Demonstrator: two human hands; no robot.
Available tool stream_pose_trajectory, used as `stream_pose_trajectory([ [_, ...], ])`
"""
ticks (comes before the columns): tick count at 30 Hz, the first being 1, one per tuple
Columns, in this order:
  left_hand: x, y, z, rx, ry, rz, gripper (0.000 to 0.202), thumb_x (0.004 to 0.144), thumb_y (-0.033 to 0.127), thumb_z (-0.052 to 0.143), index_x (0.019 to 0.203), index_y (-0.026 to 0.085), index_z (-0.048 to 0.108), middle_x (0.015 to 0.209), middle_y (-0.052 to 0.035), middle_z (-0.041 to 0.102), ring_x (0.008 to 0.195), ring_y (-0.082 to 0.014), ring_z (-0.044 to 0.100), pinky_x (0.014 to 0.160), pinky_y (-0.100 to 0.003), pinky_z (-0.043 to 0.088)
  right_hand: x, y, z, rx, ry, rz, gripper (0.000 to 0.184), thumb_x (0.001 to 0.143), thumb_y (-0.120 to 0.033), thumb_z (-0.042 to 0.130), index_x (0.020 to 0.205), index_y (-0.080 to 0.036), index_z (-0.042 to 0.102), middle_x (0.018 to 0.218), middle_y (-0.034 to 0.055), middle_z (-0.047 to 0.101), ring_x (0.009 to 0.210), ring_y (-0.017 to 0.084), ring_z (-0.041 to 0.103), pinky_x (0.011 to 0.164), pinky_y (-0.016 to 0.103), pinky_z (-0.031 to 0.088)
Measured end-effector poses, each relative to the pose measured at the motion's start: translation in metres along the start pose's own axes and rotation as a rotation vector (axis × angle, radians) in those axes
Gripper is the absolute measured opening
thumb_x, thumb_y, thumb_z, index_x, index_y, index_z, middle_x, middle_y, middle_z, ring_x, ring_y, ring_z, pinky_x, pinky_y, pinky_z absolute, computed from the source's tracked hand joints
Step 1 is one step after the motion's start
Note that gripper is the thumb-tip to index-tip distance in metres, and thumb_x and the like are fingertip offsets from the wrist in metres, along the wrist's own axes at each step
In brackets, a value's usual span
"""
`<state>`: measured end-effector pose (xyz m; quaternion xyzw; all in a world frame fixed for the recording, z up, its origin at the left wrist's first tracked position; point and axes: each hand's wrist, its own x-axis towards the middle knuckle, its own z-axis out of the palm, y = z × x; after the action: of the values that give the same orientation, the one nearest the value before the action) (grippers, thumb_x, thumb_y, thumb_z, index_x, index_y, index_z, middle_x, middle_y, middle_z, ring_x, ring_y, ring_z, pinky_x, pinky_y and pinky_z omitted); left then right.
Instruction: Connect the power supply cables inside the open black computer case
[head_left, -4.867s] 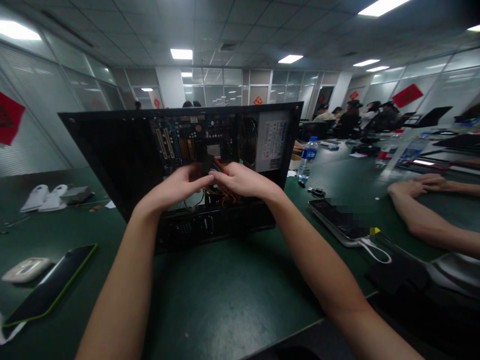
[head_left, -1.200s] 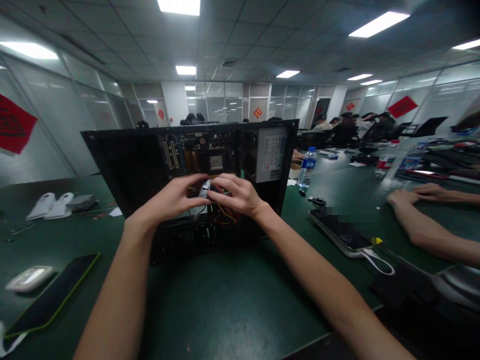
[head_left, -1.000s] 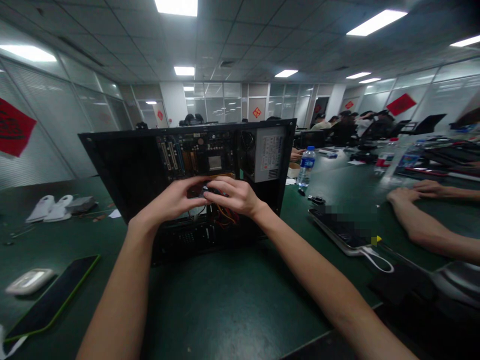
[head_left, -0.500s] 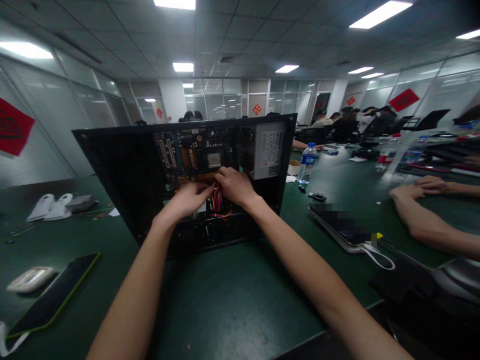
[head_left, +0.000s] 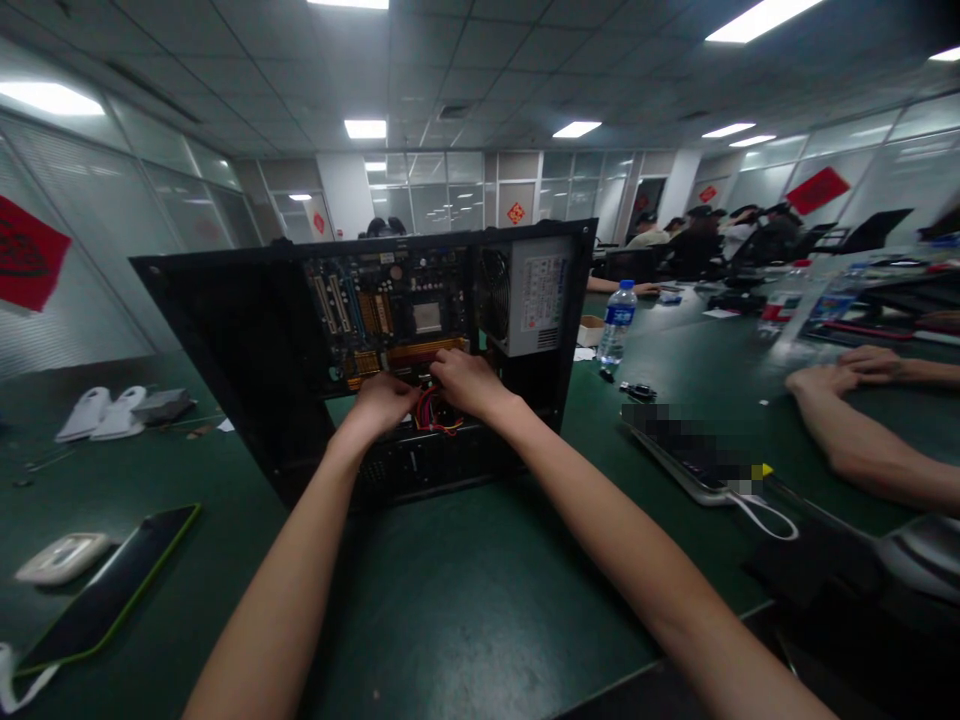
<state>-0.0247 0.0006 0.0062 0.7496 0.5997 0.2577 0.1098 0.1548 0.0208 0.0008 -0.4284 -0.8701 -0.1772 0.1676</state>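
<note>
An open black computer case (head_left: 225, 330) stands on the table before me, its inside facing me. Inside it are a motherboard (head_left: 390, 300) with orange and white slots and, at upper right, a silver power supply (head_left: 536, 297) with a fan. Below the motherboard hangs a bundle of red, yellow and black cables (head_left: 437, 415). My left hand (head_left: 381, 408) is closed at the bundle's left side, its fingertips partly hidden. From the right, my right hand (head_left: 472, 385) pinches at the top of the same cables. What exactly lies between the fingertips is too small to see.
Left on the green table (head_left: 450, 610) lie a phone (head_left: 112, 585), a pale rounded device (head_left: 64, 558) and white objects (head_left: 105, 412). At right are a water bottle (head_left: 619, 325), a device with a white cable (head_left: 686, 455) and another person's hands (head_left: 847, 370). More people sit farther back.
Both my hands have moved slightly down, uncovering more of the orange slots. The cable bundle sits lower between them. My view has shifted a little.
</note>
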Motion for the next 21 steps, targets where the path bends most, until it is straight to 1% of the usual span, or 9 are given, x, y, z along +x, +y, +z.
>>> stream_pose_trajectory([
  [5, 0.0023, -0.0034, 0.0079, 0.044, 0.031, 0.018, 0.034, 0.083, 0.038, 0.056, 0.056, 0.021, 0.065, 0.055, -0.0048, 0.061, 0.058, -0.0199, 0.055, 0.057, -0.031, 0.031, -0.0017, 0.0008, 0.0023, 0.014, 0.015, 0.005, 0.024, 0.092, -0.015, 0.053, 0.111, -0.014, 0.068, 0.119, 0.0143, 0.064, 0.113, 0.028, 0.058, 0.078, 0.035, 0.052],
  [9, 0.0026, -0.0024, 0.0094, 0.112, 0.033, 0.048, 0.034, 0.086, 0.038, 0.055, 0.062, 0.021, 0.072, 0.064, -0.0088, 0.069, 0.065, -0.0233, 0.060, 0.062, -0.032, 0.035, -0.0026, 0.0007, 0.0013, 0.026, 0.005, 0.018, 0.025, 0.092, -0.015, 0.053, 0.111, -0.014, 0.069, 0.119, 0.0141, 0.064, 0.113, 0.029, 0.058, 0.076, 0.037, 0.053],
  [13, 0.0029, -0.0008, 0.0079, 0.206, 0.020, 0.081, 0.038, 0.091, 0.039, 0.051, 0.071, 0.020, 0.077, 0.075, -0.0112, 0.075, 0.070, -0.0241, 0.064, 0.063, -0.031, 0.036, -0.0025, 0.0010, 0.0003, 0.040, -0.009, 0.027, 0.025, 0.091, -0.017, 0.055, 0.112, -0.014, 0.068, 0.120, 0.0138, 0.063, 0.113, 0.028, 0.058, 0.078, 0.036, 0.053],
  [16, 0.0034, 0.0004, 0.0080, 0.279, 0.009, 0.061, 0.040, 0.094, 0.040, 0.050, 0.079, 0.019, 0.080, 0.081, -0.0123, 0.077, 0.075, -0.0242, 0.067, 0.065, -0.031, 0.038, -0.0016, 0.0016, 0.0026, 0.045, -0.013, 0.039, 0.024, 0.092, -0.018, 0.056, 0.112, -0.014, 0.068, 0.120, 0.0133, 0.063, 0.113, 0.027, 0.058, 0.078, 0.034, 0.053],
  [21, 0.0024, 0.0054, 0.0076, 0.358, 0.001, 0.014, 0.037, 0.096, 0.037, 0.050, 0.090, 0.019, 0.082, 0.090, -0.0122, 0.079, 0.083, -0.0244, 0.069, 0.068, -0.030, 0.040, -0.0004, 0.0024, 0.0059, 0.054, -0.003, 0.049, 0.022, 0.092, -0.018, 0.057, 0.110, -0.015, 0.068, 0.119, 0.0125, 0.063, 0.113, 0.026, 0.058, 0.077, 0.032, 0.052],
])
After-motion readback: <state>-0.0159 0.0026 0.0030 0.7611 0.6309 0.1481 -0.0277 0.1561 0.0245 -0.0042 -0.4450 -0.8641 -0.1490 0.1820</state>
